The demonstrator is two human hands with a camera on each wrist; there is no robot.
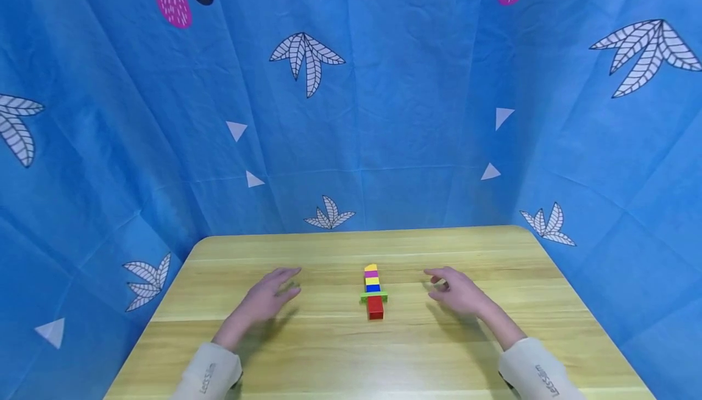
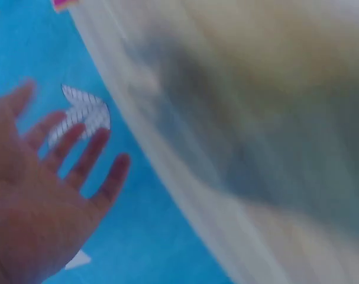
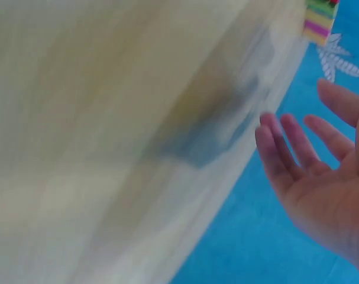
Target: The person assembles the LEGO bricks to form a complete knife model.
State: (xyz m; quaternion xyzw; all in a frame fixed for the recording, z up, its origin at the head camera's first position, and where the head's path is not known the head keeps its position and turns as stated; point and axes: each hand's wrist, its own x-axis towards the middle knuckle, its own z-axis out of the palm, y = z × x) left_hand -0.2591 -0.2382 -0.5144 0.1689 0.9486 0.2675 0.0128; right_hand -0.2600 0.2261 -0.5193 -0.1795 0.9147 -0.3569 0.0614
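A sword-shaped row of toy building blocks [image 1: 373, 281] lies in the middle of the table. Its near end is a red block [image 1: 375, 309], crossed by a thin green bar [image 1: 374, 297]. Beyond the bar come blue, yellow, magenta and a slanted yellow-orange tip. To the left of the blocks, my left hand [image 1: 265, 298] hovers over the wood, fingers relaxed and apart from the toy. My right hand [image 1: 459, 292] is held likewise on the other side, holding nothing. Only the far part of the toy shows at the top of the right wrist view, near the thumb.
The wooden table [image 1: 307, 351] has rounded far corners. A blue patterned curtain [image 1: 406, 113] hangs behind it and along both sides. Blurred shadows of the arms fall on the tabletop in both wrist views.
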